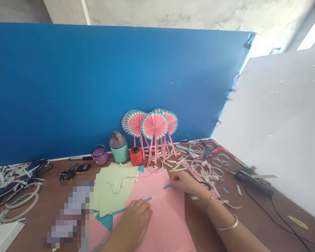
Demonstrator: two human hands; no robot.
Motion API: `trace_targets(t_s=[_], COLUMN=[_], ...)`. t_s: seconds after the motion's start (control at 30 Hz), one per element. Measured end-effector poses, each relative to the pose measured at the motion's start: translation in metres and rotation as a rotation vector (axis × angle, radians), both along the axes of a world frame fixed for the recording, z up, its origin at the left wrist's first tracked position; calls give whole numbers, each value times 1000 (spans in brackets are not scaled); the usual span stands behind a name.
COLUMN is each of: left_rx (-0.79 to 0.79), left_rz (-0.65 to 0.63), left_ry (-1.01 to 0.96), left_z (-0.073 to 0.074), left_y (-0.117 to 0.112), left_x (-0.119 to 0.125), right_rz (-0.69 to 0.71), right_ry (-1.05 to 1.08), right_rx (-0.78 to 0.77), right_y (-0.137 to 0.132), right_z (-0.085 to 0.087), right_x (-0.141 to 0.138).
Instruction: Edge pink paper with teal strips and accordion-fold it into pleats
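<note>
Paper, flat, pink, lies likely steadied beneath the open left hand. The right hand curls at a thin blue paper strip, grip unclear

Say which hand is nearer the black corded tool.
Right. The right hand is left of the black corded tool; the left hand is farther left, on the pink paper.
</note>
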State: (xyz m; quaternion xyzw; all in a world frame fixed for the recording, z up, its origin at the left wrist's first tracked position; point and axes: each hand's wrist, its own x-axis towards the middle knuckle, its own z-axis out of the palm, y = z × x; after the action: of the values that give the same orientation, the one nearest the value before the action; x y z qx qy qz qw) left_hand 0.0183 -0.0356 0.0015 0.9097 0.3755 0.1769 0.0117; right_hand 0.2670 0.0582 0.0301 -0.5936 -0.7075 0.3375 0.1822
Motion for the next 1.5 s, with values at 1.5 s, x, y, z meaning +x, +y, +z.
trace_targets(t_s=[1.5], left_rx=[-240], left_rz=[72], left_ry=[68], left_z=[12], left_y=[1], left_x=[6], right_rz=[-49], right_ry=[143], right_rx=[-159], right_y=[-23], right_z=[-13], right_x=[-56])
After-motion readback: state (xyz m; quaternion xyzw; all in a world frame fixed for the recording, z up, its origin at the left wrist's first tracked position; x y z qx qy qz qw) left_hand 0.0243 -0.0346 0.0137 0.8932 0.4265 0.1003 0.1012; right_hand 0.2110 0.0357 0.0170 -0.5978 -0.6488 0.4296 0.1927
